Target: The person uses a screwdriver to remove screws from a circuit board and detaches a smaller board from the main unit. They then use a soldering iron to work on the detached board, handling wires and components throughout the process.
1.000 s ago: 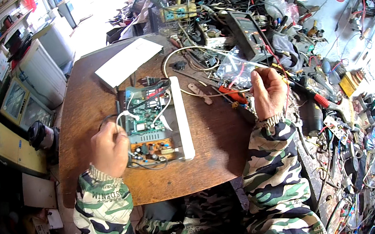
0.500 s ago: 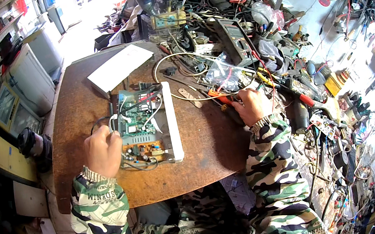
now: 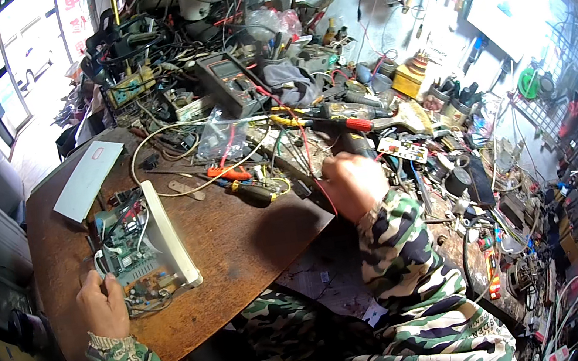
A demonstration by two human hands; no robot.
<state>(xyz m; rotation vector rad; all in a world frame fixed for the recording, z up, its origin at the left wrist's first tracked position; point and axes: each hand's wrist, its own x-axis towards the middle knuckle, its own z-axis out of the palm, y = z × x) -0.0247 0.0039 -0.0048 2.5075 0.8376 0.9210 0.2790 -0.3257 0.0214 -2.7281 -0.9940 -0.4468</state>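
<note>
An opened electronic device (image 3: pixel 140 259) lies on the brown wooden table, its green circuit board (image 3: pixel 124 239) and brown power board (image 3: pixel 148 289) exposed beside a long white front panel (image 3: pixel 172 235). My left hand (image 3: pixel 103 307) is closed at the device's lower left edge, near a white cable; whatever is between its fingers is hidden. Off to the right, my right hand (image 3: pixel 355 184) is closed over the tool clutter beyond the table's right corner. A red wire passes next to it. I cannot make out what it holds. An orange-handled tool (image 3: pixel 228 174) lies to its left.
A flat white cover (image 3: pixel 89 180) rests at the table's far left. A multimeter (image 3: pixel 233 84) leans on heaped cables and tools at the back. Right of the table, a cluttered bench holds a brush (image 3: pixel 410 117), a power strip (image 3: pixel 402 150) and loose parts.
The view has swung to the right, so the table sits farther left. My right hand has moved right, from beside the orange-handled tool to the clutter. My left hand stays at the device's edge.
</note>
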